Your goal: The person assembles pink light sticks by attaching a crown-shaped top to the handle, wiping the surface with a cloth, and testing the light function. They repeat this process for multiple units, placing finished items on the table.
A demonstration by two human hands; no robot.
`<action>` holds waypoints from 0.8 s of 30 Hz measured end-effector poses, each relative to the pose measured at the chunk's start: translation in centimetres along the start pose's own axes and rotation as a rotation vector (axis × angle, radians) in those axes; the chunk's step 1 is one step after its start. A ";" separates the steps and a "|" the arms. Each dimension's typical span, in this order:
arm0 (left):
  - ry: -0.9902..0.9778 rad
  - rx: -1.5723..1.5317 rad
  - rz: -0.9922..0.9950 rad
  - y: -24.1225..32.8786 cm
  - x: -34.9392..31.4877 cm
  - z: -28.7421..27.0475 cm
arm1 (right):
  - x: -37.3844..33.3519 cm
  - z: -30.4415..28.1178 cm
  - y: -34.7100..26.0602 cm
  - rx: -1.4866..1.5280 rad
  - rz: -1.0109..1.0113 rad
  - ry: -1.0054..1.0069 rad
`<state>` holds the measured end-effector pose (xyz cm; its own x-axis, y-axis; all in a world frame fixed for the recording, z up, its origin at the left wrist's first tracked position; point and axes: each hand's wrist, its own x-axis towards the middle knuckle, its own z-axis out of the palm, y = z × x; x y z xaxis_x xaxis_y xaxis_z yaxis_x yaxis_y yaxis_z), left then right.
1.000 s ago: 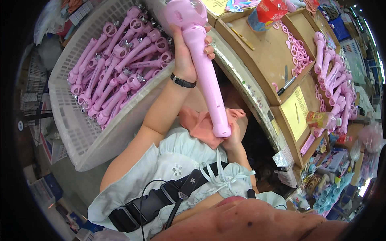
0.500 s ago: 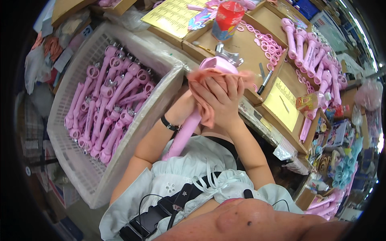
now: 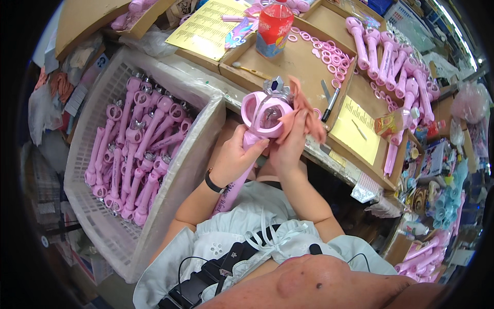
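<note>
Two hands grip: our left hand [image 3: 234, 157] a pink wand [image 3: 251, 138], our right hand [image 3: 288, 147] orange cloth [image 3: 307, 121], now shifted to three o'clock, exposing the wand's head [image 3: 257, 121].

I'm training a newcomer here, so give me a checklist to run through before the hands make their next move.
1. Left hand gripping the pink wand below its head: ok.
2. Right hand holding the orange cloth: ok.
3. Silver crown present at the top of the head: ok.
4. Bottle standing apart from the wand: ok.
5. Wand's lower tip free of marks: cannot tell, hidden.
6. Wand's whole head uncovered: not ok, the cloth overlaps one side.
</note>
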<state>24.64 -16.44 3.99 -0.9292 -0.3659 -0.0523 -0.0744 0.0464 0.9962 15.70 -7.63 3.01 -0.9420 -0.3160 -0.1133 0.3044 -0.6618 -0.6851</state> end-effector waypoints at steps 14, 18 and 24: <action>0.122 0.206 0.406 0.2 -0.4 0.9 | 1.3 -1.0 -2.7 -0.026 0.052 -0.220; 0.043 0.206 0.405 0.5 -0.8 1.1 | 1.1 -1.4 -3.4 -0.049 0.024 -0.308; -0.439 -0.674 0.021 -0.3 0.5 -0.5 | 1.1 -1.5 -4.0 0.182 0.215 -0.526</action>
<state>24.37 -17.15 3.72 -0.9959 0.0347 0.0832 0.0484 -0.5728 0.8183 13.21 -4.34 4.58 -0.6742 -0.7192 0.1682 0.5434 -0.6372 -0.5466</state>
